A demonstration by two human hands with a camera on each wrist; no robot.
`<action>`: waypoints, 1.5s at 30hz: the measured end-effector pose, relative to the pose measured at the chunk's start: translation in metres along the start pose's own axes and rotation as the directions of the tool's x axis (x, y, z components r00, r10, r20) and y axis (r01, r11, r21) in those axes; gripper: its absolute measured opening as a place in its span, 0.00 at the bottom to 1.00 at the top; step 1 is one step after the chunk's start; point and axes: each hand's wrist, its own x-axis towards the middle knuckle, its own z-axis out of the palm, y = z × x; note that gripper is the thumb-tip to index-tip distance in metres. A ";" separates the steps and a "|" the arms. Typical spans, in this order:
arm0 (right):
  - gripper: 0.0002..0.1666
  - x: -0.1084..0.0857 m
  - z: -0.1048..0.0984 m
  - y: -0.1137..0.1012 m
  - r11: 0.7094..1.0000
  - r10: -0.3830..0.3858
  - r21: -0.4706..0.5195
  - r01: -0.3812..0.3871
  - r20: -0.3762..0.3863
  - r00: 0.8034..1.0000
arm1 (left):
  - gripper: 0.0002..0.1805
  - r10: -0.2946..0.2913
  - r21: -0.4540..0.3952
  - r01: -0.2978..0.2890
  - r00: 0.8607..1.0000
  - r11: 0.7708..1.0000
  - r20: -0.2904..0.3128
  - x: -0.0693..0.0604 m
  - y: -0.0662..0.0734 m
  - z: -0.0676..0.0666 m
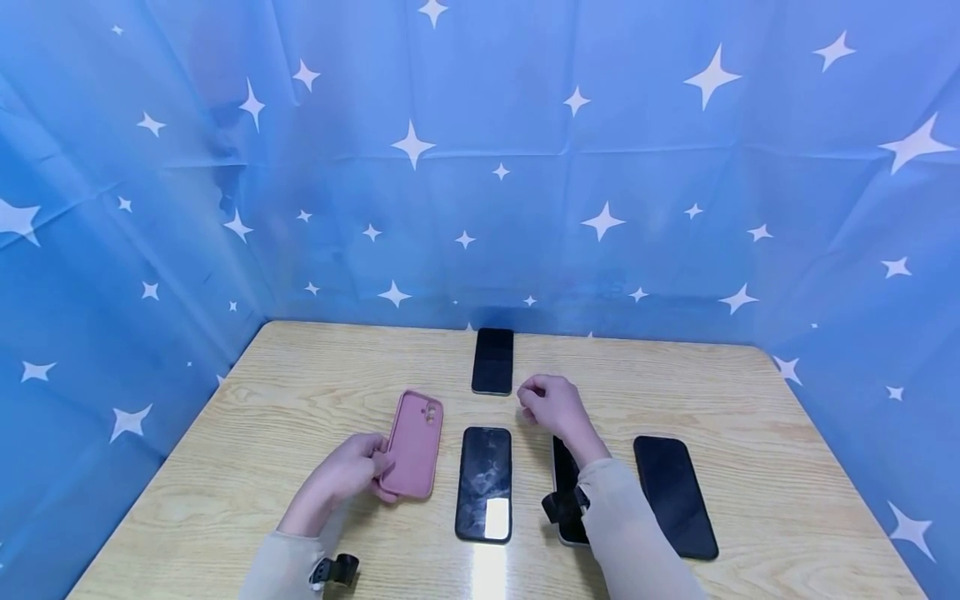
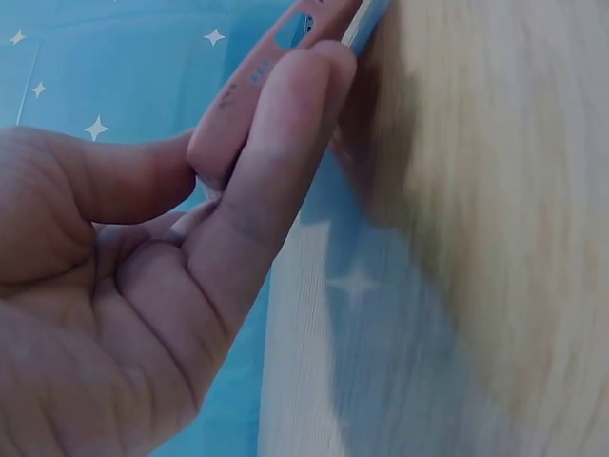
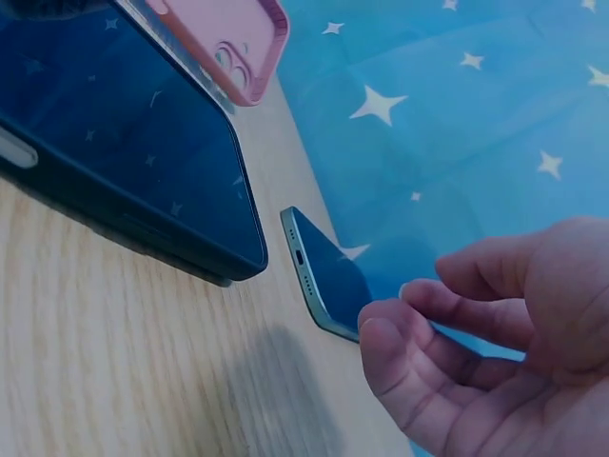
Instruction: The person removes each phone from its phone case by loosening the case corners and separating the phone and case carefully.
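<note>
A pink phone case [image 1: 414, 446], its hollow inside facing up, is held at its near left edge by my left hand [image 1: 352, 471]. In the left wrist view the thumb and fingers pinch a corner of the case [image 2: 238, 119], which is lifted off the wood at that end. My right hand [image 1: 553, 407] is above the table with loosely bent fingers and nothing between them. Close by on its far left lies a bare phone [image 1: 492, 361], screen up; the right wrist view shows the charging-port end of this phone [image 3: 309, 271].
Between the hands lies a dark phone [image 1: 484, 483] in a dark case. Another phone [image 1: 564, 475] is partly hidden under my right forearm, with a further black phone [image 1: 675, 497] to its right. A blue star-patterned curtain [image 1: 495, 200] hangs behind the wooden table [image 1: 300, 375].
</note>
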 end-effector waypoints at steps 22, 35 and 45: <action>0.11 -0.008 0.006 0.010 1.000 0.015 0.009 -0.015 0.011 1.000 | 0.13 -0.207 0.193 0.212 0.977 0.958 -0.049 -0.015 0.004 0.010; 0.10 -0.017 0.008 0.006 1.000 -0.011 0.011 0.011 0.036 0.999 | 0.19 -0.173 0.581 0.235 0.972 0.779 -0.161 -0.019 0.010 0.011; 0.10 -0.020 0.007 0.006 1.000 -0.006 0.011 0.006 0.047 0.999 | 0.18 -0.193 0.582 0.236 0.972 0.778 -0.136 -0.019 0.008 0.012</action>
